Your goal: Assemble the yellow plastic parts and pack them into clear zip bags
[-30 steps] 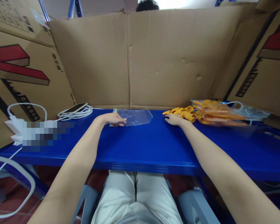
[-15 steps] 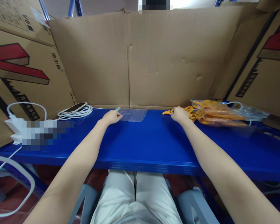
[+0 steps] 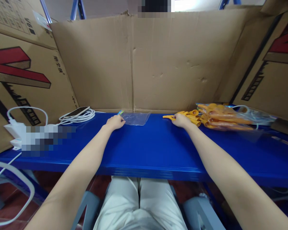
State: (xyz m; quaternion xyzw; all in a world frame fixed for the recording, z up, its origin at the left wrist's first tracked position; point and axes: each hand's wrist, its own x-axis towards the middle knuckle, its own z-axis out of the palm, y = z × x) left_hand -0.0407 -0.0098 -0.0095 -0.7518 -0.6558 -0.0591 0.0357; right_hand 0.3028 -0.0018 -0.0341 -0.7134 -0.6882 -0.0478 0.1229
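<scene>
A: Where is the bag (image 3: 136,118)?

B: It lies flat at the back of the counter (image 3: 146,150), close to the cardboard (image 3: 177,64). Its long side runs left to right.

A: And from the fingers?

B: The bag is directly to the right of the left hand (image 3: 114,122). The fingertips touch its left corner. The fingers are close together, but I cannot tell if they pinch the plastic or only press on it.

A: Which hand is nearer to it?

B: The left one, clearly. The right hand (image 3: 181,120) is well apart from the bag, on the other side. It rests on the yellow pieces (image 3: 194,116).

A: Does it hold one?

B: The fingers bend down over one piece, and a thin yellow end comes out to the left of the hand, pointing toward the bag. That piece also lies left to right. If the fingers close around it, I cannot tell.

A: What is further out?

B: To the right, a packed pile (image 3: 222,119) of the same yellow pieces. Far left, a phone (image 3: 78,111) on a white cable (image 3: 86,115).
</scene>
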